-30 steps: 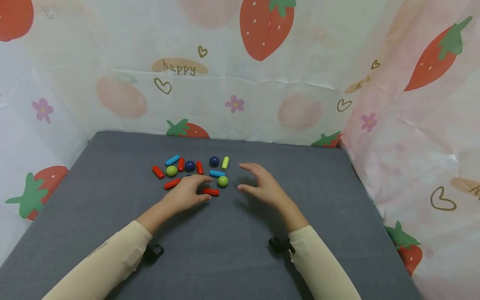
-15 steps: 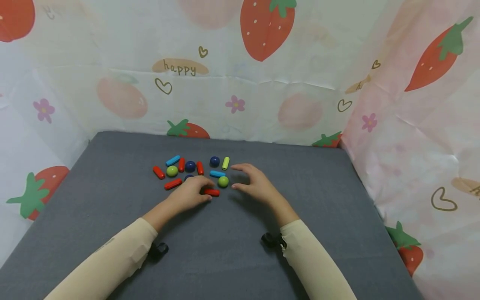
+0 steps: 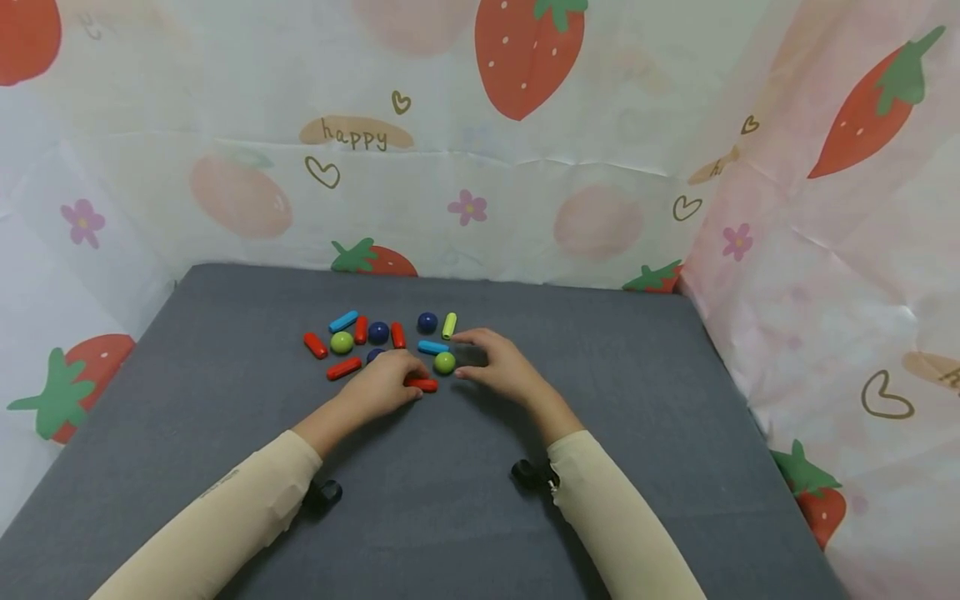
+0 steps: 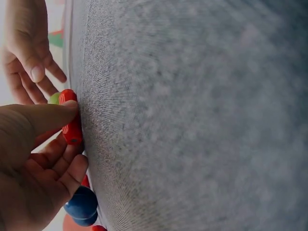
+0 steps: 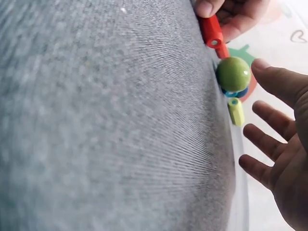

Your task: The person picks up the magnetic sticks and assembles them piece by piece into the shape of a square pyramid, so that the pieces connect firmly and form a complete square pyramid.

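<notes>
Your left hand [image 3: 384, 385] pinches a red bead [image 3: 427, 385] between thumb and fingers, low over the grey cloth [image 3: 480, 517], with the bead's free end pointing towards your right hand [image 3: 501, 367]. That right hand holds nothing: its thumb and fingers are spread apart. The two hands are apart from each other, and a green ball [image 3: 445, 363] sits between them, just beyond the held bead and just beside your right thumb tip; whether the thumb touches it, you cannot tell.

Beyond the green ball, ahead of the gap between your hands, lie a light blue bead [image 3: 432, 347], a dark blue ball [image 3: 427, 322] and a yellow-green bead [image 3: 449, 325], the last near your right fingertips. Another dark blue ball [image 3: 374, 355] is partly hidden behind your left hand. Ahead and to the left of that hand are more red beads [image 3: 344, 368], a second green ball [image 3: 342, 342], a third dark blue ball [image 3: 378, 332] and a second light blue bead [image 3: 343, 322]. Past everything, a strawberry-printed sheet [image 3: 637, 100] hangs.
</notes>
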### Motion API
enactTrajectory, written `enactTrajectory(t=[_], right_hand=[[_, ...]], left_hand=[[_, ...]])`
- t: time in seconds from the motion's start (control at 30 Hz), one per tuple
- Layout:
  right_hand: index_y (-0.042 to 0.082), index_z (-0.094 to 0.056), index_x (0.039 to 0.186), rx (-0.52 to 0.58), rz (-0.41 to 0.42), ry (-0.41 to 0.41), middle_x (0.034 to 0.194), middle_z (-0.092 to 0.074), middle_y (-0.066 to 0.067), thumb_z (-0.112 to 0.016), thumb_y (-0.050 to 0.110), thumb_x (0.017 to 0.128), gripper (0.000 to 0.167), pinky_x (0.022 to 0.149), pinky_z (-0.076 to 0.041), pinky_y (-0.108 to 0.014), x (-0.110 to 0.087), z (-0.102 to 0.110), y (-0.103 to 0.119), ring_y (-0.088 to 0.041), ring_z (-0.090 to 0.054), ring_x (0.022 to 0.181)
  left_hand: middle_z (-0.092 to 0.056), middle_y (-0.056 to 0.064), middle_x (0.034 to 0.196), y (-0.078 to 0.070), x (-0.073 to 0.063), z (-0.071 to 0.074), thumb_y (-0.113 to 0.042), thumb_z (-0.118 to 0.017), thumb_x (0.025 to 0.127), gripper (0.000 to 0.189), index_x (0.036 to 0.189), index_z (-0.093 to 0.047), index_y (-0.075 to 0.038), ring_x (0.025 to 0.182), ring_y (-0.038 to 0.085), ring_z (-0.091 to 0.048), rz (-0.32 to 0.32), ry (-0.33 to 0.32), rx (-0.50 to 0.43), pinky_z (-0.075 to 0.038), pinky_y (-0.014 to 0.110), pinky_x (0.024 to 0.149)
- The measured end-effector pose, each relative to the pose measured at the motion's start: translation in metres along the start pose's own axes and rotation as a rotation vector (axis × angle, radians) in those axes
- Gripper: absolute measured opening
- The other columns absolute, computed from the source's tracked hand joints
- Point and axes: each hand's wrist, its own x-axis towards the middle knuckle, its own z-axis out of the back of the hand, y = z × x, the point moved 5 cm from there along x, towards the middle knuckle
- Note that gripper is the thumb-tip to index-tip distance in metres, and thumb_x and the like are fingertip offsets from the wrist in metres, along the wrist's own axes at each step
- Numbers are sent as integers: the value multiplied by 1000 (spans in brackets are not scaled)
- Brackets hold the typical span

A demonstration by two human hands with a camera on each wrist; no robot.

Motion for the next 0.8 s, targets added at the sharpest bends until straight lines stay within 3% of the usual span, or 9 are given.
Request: enactTrajectory(t=[0.37,0.8], right_hand=[[18,-66,137,-29,-39,-1,141,-60,-4,-81,22,90,49,115,-40,-46,7,-8,-2,-24,-52,136],[18,-69,131,-65,-92,-23,134,-65,-2,-84,25,87,46,113,-41,-44,13,-15,-2,-23,-56,131]], left_hand=[[-72,-2,97,-4,1,1,-14,-79,91,16,107,-78,-13,89,14,-65,17,13,-17,-56,38,85],[-73,-3,95,-6,-1,3,-16,-81,89,19,108,-78,-13,83,11,-64,-9,36,-75,-55,35,80]])
